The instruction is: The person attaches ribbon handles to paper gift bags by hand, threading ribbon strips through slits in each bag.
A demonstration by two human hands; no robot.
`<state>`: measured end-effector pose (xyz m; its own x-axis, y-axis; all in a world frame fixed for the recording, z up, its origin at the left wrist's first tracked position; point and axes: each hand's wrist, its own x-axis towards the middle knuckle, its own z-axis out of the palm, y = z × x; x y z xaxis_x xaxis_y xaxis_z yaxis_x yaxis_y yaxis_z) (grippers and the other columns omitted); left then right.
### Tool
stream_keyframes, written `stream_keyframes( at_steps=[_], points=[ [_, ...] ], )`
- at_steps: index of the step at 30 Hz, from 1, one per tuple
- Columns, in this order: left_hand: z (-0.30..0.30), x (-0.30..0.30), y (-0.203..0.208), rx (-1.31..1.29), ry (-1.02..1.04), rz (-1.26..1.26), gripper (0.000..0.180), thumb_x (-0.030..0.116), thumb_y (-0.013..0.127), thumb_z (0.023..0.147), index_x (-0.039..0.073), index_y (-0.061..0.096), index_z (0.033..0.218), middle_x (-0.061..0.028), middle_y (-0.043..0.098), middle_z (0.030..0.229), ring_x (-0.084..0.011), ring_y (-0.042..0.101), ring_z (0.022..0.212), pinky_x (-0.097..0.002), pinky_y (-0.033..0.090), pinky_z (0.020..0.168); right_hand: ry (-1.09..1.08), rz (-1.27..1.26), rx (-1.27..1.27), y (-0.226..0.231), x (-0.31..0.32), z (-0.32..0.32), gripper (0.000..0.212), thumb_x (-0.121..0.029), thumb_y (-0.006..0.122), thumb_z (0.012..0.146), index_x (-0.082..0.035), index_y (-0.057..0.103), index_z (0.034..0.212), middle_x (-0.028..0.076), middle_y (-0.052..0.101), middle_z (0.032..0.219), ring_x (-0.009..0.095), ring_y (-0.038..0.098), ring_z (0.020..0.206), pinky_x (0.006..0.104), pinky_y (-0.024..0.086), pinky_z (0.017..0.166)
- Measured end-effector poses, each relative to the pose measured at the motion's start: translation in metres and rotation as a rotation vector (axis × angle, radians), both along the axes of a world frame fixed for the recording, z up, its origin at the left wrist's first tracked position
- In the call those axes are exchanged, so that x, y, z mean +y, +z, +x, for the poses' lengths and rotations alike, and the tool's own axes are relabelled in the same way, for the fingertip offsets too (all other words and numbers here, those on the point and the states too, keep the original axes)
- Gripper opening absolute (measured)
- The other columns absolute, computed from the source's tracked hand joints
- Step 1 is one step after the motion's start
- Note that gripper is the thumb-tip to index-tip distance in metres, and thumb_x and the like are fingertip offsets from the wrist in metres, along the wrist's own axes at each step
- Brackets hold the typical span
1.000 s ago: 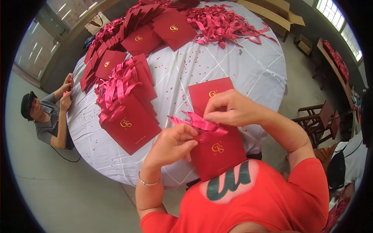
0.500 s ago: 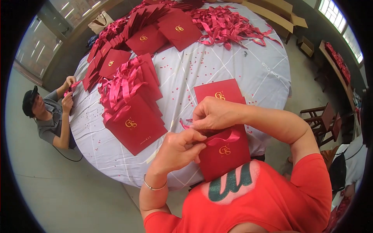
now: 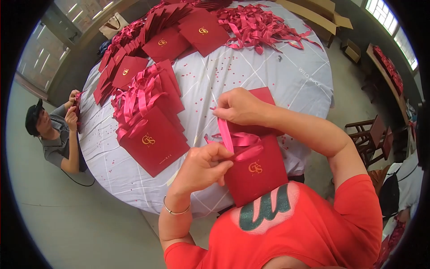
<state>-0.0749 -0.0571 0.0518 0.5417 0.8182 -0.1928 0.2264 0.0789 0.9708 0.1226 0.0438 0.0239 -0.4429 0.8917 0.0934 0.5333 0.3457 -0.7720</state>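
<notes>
A dark red paper gift bag (image 3: 256, 184) with a gold emblem rests against the table edge close to my body, pink ribbon loops at its top. My left hand (image 3: 201, 168) is closed in a pinch at the bag's top left corner, thumb and forefinger on a pink satin ribbon (image 3: 225, 134). That ribbon runs taut up to my right hand (image 3: 239, 106), whose pinched fingertips grip its upper end. Beneath my right forearm lies another red bag (image 3: 264, 95), partly hidden. To the left, several finished-looking bags (image 3: 154, 145) overlap in a row with ribbon handles.
Loose pink ribbons (image 3: 264, 29) are heaped at the far side, beside stacked red bags (image 3: 204, 31). Small red dots dot the white tablecloth (image 3: 201, 94). A co-worker (image 3: 58, 134) handles ribbon at the left edge. Cardboard boxes (image 3: 313, 15) and a wooden chair (image 3: 371, 134) stand right.
My right hand has moved up and away from the bag, drawing the ribbon out straight. My left hand stays near the bag's top corner. The co-worker's hands have shifted slightly.
</notes>
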Motion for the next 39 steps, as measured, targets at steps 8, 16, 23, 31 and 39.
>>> stream_keyframes(
  at_steps=[8, 16, 23, 31, 39],
  points=[
    [0.000, 0.004, -0.001, 0.178, 0.086, 0.101, 0.008, 0.001, 0.068, 0.084, -0.003, 0.068, 0.091, -0.0060, 0.069, 0.070, -0.0083, 0.062, 0.053, -0.0242, 0.047, 0.049, -0.073, -0.050, 0.057, 0.010, -0.019, 0.035, 0.034, -0.030, 0.071, 0.087, 0.005, 0.070, 0.085, 0.011, 0.068, 0.074, 0.014, 0.061, 0.066, 0.0304, 0.049, 0.062],
    [-0.009, 0.012, -0.014, 0.537, 0.167, 0.313, 0.046, 0.040, 0.063, 0.091, -0.001, 0.068, 0.070, -0.0223, 0.059, 0.062, -0.0403, 0.059, 0.061, -0.0453, 0.046, 0.058, 0.069, -0.188, -0.028, 0.029, -0.076, 0.073, 0.025, -0.023, 0.079, 0.081, -0.002, 0.069, 0.091, 0.005, 0.061, 0.084, 0.012, 0.057, 0.068, 0.0262, 0.045, 0.060],
    [-0.014, 0.017, -0.012, 0.580, 0.047, 0.285, 0.053, 0.043, 0.059, 0.096, -0.004, 0.067, 0.075, -0.0121, 0.058, 0.056, -0.0149, 0.055, 0.053, -0.0355, 0.045, 0.053, 0.089, -0.161, 0.084, 0.029, -0.083, 0.070, 0.024, -0.015, 0.081, 0.078, -0.001, 0.065, 0.090, 0.004, 0.063, 0.087, 0.010, 0.055, 0.071, 0.0263, 0.045, 0.063],
    [-0.026, 0.021, -0.006, 0.404, -0.038, -0.099, 0.055, 0.050, 0.057, 0.095, -0.002, 0.073, 0.088, -0.0076, 0.068, 0.069, -0.0139, 0.062, 0.061, -0.0332, 0.048, 0.058, 0.090, -0.343, 0.354, 0.016, -0.084, 0.083, 0.012, 0.000, 0.077, 0.079, -0.002, 0.065, 0.081, 0.003, 0.065, 0.092, 0.010, 0.059, 0.083, 0.0247, 0.047, 0.072],
    [0.006, 0.014, -0.031, -0.200, 0.051, -0.397, 0.029, 0.022, 0.062, 0.098, -0.002, 0.064, 0.113, -0.0019, 0.069, 0.094, -0.0071, 0.063, 0.085, -0.0215, 0.051, 0.079, 0.163, -0.232, 0.399, 0.018, -0.090, 0.084, 0.013, 0.000, 0.077, 0.078, -0.004, 0.066, 0.079, 0.004, 0.066, 0.093, 0.010, 0.060, 0.084, 0.0245, 0.047, 0.072]
  ],
)
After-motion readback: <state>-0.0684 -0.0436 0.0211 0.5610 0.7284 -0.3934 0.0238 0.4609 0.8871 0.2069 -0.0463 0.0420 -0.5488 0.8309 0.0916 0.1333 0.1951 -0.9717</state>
